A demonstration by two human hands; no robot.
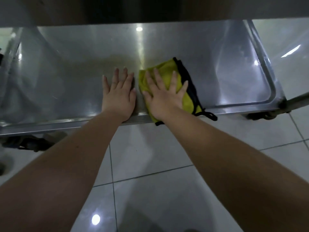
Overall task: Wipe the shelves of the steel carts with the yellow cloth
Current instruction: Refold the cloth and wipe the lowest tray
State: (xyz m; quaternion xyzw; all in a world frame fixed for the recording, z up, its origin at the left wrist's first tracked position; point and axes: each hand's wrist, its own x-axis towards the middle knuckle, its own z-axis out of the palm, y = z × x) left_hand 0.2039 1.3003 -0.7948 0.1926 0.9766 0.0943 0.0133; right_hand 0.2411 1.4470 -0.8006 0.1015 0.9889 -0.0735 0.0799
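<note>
The right hand (164, 96) is pressing flat, fingers spread and straight, on the yellow cloth (173, 87). Just beside it, the left hand (117, 92) is lying open, palm down on the bare steel shelf (66, 72). The cloth is lying under the right hand, drooping over the shelf's near edge. Below both arms, pale floor tiles (150, 158) are showing.

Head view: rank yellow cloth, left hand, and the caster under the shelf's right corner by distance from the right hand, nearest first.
1. yellow cloth: directly under the right hand, which presses flat on it.
2. left hand: just to the left, flat on the shelf.
3. caster: far right, below the shelf's corner.
</note>
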